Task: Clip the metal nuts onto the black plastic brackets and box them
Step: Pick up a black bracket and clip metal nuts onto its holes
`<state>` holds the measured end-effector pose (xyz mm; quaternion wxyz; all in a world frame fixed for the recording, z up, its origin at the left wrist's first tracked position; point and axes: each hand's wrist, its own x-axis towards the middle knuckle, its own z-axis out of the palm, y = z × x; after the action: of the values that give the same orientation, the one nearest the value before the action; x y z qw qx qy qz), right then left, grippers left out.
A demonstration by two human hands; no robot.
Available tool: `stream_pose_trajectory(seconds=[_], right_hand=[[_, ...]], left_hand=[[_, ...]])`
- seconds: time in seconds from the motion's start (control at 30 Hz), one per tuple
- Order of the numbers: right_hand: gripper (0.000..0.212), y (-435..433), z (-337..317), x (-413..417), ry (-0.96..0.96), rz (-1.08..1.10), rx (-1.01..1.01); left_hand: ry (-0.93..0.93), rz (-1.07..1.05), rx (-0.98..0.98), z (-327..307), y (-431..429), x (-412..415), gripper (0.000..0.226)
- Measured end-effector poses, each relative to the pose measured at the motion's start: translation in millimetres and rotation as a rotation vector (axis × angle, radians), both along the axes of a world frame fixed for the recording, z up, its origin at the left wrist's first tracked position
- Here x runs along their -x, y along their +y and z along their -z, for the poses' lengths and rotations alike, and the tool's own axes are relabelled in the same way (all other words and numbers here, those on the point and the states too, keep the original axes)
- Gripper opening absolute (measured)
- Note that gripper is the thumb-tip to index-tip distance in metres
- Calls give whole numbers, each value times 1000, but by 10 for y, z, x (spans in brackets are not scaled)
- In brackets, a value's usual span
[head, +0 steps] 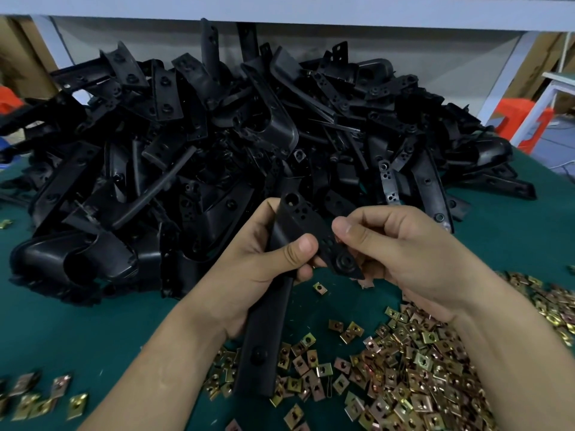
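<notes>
Brackets and nuts beyond counting, one bracket picked out

One table (62,321) carries a single pile of black plastic brackets (217,144), dozens deep and too tangled to count. One held bracket (295,219) sits apart from it, shared by two grips, the left grip (258,269) and the right grip (404,259). The metal clip nuts (420,368) in the main heap run to hundreds. A small cluster (40,396) at lower left has about seven, one lone nut (319,288) lies below the held bracket, and one more (5,224) lies at the far left edge. One orange stool (522,119) stands behind.
</notes>
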<state>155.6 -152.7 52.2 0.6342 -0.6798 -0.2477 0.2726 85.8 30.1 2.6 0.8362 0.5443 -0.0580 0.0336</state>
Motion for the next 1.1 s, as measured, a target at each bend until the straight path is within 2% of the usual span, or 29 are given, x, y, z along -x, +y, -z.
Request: stream_pose_trajectory(seconds=[0.13,0.4,0.53,0.67,0.77,0.87,0.97,1.1], right_hand=[[22,-15,6,-9,0,-42,-4],[20,-83,-4,-45,-167,-144,77],[23,-28,54,-39,-120,-201,138],[31,-14,79,-29,-17,-222,100],[30,-44,51,-46,12,-203,104],[27,-140,60,-110,-129,-164,327],[5,-236,98,-148,-225,-271,627],[20,-179,166,-119,-355,-374,887]], left_hand=[[-6,3,-33,-5,-6,4,60],[-22,50,-187,17,59,-7,53],[-17,66,-209,6,73,-29,55],[-22,78,-203,-5,68,-9,60],[-8,36,-177,-17,82,19,53],[38,-32,-116,-23,103,26,31],[61,-49,-44,-22,111,20,19],[65,-39,12,-36,114,29,19]])
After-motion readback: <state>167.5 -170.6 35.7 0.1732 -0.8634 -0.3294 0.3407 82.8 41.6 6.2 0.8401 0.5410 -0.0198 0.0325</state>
